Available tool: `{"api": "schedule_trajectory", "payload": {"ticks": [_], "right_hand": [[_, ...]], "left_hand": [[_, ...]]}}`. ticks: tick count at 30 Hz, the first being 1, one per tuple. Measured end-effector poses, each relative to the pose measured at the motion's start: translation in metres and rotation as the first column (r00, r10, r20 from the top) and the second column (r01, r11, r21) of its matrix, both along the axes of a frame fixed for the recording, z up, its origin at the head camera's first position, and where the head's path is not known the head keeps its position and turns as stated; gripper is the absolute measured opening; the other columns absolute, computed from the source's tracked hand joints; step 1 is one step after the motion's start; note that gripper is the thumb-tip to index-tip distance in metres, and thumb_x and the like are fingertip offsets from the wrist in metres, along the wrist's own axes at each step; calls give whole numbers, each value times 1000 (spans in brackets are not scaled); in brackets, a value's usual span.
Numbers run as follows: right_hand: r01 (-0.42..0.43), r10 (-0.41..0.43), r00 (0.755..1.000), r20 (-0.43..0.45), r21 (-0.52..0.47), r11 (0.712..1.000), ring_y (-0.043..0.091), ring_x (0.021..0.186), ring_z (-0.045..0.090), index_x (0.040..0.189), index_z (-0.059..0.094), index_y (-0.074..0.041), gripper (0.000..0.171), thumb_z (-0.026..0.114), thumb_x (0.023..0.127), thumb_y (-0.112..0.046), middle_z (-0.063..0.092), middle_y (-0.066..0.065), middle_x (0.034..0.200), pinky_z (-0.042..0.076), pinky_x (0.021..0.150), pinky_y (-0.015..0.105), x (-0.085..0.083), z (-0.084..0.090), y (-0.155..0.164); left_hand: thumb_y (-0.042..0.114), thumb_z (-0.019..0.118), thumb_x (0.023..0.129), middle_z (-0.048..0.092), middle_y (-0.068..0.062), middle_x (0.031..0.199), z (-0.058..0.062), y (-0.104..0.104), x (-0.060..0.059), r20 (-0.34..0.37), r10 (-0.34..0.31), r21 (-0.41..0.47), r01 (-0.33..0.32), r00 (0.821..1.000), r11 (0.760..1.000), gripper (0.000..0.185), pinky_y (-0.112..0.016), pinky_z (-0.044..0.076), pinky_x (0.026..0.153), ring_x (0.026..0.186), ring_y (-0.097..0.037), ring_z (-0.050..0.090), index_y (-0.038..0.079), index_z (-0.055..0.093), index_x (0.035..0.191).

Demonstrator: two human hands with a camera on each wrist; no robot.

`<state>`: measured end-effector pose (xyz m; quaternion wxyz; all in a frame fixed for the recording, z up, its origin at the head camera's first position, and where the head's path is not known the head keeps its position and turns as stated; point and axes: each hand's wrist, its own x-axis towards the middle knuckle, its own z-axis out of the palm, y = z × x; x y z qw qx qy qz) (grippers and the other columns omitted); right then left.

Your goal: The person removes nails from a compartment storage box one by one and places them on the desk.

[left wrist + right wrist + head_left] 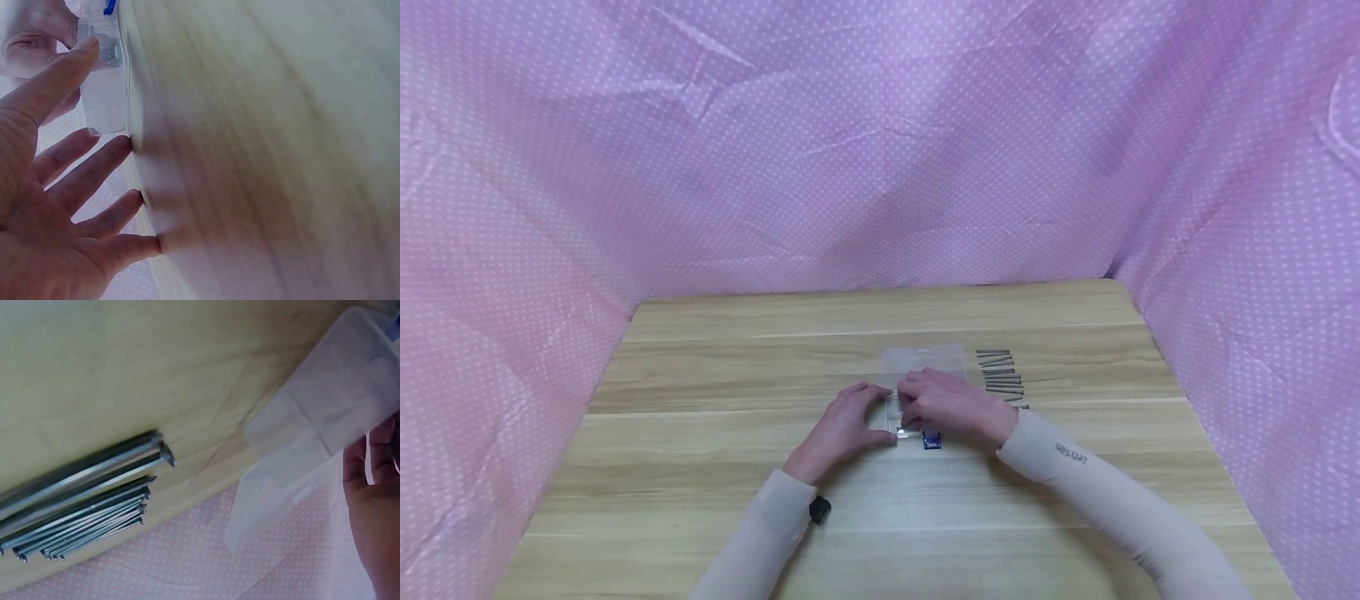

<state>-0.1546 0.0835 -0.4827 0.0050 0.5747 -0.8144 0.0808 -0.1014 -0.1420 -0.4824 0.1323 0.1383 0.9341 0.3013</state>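
A small clear plastic box [925, 364] with a blue label [932, 440] at its near end lies on the wooden table [715, 392]. My left hand [868, 412] is at its left side. In the left wrist view that hand [109, 94] has straight, spread fingers with their tips on the table, and its thumb [78, 56] touches the box [103, 100]. My right hand [913, 408] lies over the box with its fingers curled down onto it. The right wrist view shows only the edge of this hand [375, 512] beside the box [325, 425].
A row of several long steel nails [1000, 379] lies just right of the box, also close in the right wrist view as nails [81, 506]. Pink dotted cloth [880, 167] walls the table on three sides. A black wrist device [819, 509] sits on my left sleeve.
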Motion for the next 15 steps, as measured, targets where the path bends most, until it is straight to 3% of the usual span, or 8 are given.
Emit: {"api": "schedule_trajectory", "payload": {"ticks": [6, 15], "right_hand": [[-18, 19, 998, -61, 18, 1000, 10, 94, 54, 95, 78, -23, 5, 75, 96, -27, 61, -7, 102, 51, 85, 26, 3, -1, -1], [15, -15, 999, -45, 11, 1000, 11, 94, 51, 95, 80, -24, 5, 79, 92, -28, 58, -8, 100, 49, 89, 30, 6, 3, 5]], "left_hand": [[37, 91, 79, 58, -12, 147, 0, 0, 1, 8, 9, 5, -9, 1000, 1000, 72, -56, 34, 120, 143, -36, 44, 12, 61, 140], [38, 90, 80, 59, -10, 146, 0, 1, 1, -2, 1, 19, -1, 1000, 1000, 71, -58, 34, 119, 144, -37, 43, 13, 62, 140]]}}
